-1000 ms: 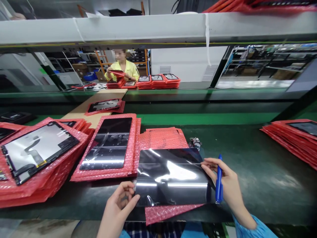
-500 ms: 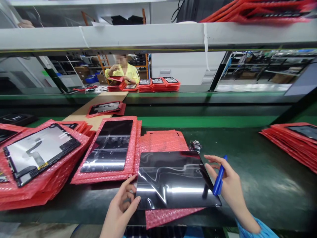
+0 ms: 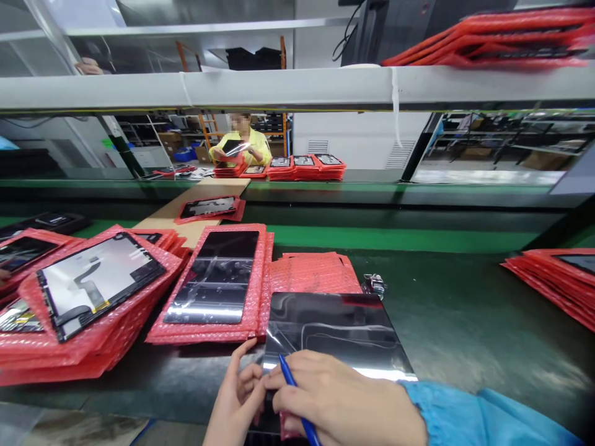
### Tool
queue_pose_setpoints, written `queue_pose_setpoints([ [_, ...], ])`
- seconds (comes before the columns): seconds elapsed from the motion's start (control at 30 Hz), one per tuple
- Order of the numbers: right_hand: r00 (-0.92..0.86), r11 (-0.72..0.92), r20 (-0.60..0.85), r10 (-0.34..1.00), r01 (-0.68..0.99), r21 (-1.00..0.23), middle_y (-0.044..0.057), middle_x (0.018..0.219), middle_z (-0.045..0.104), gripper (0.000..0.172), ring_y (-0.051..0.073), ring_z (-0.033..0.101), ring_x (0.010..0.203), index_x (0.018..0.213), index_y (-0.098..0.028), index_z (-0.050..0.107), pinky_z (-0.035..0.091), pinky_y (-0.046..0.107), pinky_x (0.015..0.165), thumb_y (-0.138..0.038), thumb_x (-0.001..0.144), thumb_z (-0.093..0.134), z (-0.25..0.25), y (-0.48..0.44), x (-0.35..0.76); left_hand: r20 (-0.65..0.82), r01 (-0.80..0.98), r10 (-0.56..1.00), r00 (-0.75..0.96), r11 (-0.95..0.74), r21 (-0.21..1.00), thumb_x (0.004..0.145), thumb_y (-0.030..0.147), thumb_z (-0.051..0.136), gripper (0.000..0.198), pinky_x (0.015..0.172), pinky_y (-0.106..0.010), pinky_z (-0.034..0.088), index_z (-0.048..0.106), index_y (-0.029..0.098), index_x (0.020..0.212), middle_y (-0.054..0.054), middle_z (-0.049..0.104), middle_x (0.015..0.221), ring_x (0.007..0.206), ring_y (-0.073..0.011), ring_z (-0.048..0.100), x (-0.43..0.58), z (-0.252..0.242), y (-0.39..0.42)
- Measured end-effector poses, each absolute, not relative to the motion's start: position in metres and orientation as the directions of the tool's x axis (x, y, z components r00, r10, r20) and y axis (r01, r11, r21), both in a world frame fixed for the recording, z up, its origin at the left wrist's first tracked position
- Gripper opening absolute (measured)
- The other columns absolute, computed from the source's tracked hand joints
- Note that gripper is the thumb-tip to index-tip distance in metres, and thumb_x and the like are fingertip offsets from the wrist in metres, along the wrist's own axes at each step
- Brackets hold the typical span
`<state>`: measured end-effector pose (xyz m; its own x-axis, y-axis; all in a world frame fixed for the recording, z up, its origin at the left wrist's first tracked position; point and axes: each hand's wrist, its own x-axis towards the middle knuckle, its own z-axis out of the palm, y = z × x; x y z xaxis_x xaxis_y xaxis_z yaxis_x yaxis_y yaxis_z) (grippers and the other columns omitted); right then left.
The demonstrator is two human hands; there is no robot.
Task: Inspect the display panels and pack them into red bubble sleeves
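Note:
A glossy black display panel (image 3: 339, 322) lies in front of me on pink bubble wrap, its lower part covered by my hands. My left hand (image 3: 238, 396) grips the panel's left edge, fingers curled and thumb near the lower left corner. Reaching across the panel from the right, my right hand (image 3: 346, 396) holds a blue pen (image 3: 289, 373) between its fingers. The right fingertips are close to my left thumb; whether they touch the panel I cannot tell. Behind the panel are pink bubble-wrap bags (image 3: 316, 271) and a small shiny metal piece (image 3: 374, 285).
Left of the panel, another black display (image 3: 214, 275) rests on pink bubble wrap. Further left stands a stack with a silver-backed display (image 3: 100, 279). More red-wrapped panels (image 3: 553, 279) lie at right. A person in yellow (image 3: 242, 145) handles a panel across the bench.
My right hand has moved left with the pen, from the panel's right edge to its lower left. My left hand stays at the left edge. The view has tilted up slightly.

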<state>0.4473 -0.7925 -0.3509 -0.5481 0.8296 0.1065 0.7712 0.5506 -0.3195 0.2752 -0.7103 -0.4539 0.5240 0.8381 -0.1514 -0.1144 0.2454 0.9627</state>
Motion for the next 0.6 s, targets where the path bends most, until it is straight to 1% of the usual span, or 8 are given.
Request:
queue_pose_setpoints([
  [0.07,-0.533,0.533,0.093,0.841,0.786,-0.313,0.006,0.087,0.064,0.019,0.018,0.056,0.082,0.098,-0.017,0.057,0.045,0.027,0.080,-0.029,0.096,0.042,-0.353,-0.785,0.446,-0.171,-0.146,0.820,0.546,0.294,0.945,0.069,0.049,0.074,0.076,0.038,-0.014,0.031,0.031,0.020,0.125,0.008,0.053,0.059,0.041,-0.0048,0.042,0.275,-0.456,-0.710],
  [0.13,-0.511,0.505,0.075,0.856,0.798,-0.329,0.007,0.090,0.063,0.018,0.019,0.055,0.083,0.099,-0.017,0.056,0.045,0.027,0.081,-0.028,0.096,0.042,-0.355,-0.781,0.446,-0.186,-0.164,0.801,0.569,0.333,0.929,0.067,0.050,0.075,0.077,0.037,-0.014,0.032,0.032,0.020,0.123,0.008,0.054,0.059,0.039,-0.0046,0.042,0.275,-0.458,-0.709],
  [0.23,-0.477,0.463,0.056,0.877,0.809,-0.361,0.009,0.097,0.063,0.018,0.021,0.056,0.090,0.101,-0.016,0.056,0.044,0.030,0.087,-0.028,0.095,0.044,-0.360,-0.777,0.446,-0.198,-0.171,0.782,0.591,0.361,0.917,0.066,0.051,0.076,0.075,0.035,-0.014,0.033,0.034,0.022,0.121,0.007,0.055,0.061,0.039,-0.0052,0.046,0.275,-0.461,-0.708],
  [0.37,-0.455,0.451,0.089,0.886,0.803,-0.390,0.011,0.106,0.063,0.015,0.021,0.055,0.099,0.103,-0.017,0.054,0.042,0.034,0.094,-0.022,0.093,0.045,-0.368,-0.769,0.450,-0.196,-0.159,0.780,0.595,0.353,0.922,0.065,0.054,0.076,0.074,0.034,-0.013,0.033,0.035,0.023,0.119,0.008,0.055,0.061,0.038,-0.0052,0.048,0.276,-0.464,-0.708],
  [0.47,-0.408,0.414,0.108,0.907,0.807,-0.421,0.011,0.113,0.061,0.013,0.021,0.055,0.101,0.102,-0.017,0.053,0.043,0.033,0.094,-0.016,0.091,0.046,-0.369,-0.759,0.457,-0.207,-0.154,0.778,0.593,0.362,0.920,0.063,0.056,0.075,0.076,0.033,-0.012,0.032,0.034,0.024,0.119,0.009,0.055,0.061,0.037,-0.0048,0.048,0.276,-0.465,-0.708],
  [0.6,-0.336,0.364,0.143,0.931,0.817,-0.448,0.010,0.115,0.061,0.010,0.021,0.055,0.104,0.099,-0.019,0.053,0.043,0.033,0.095,-0.016,0.091,0.047,-0.371,-0.742,0.469,-0.205,-0.144,0.773,0.600,0.356,0.923,0.063,0.059,0.073,0.078,0.033,-0.013,0.032,0.033,0.025,0.120,0.009,0.054,0.061,0.036,-0.0048,0.047,0.277,-0.468,-0.707],
])
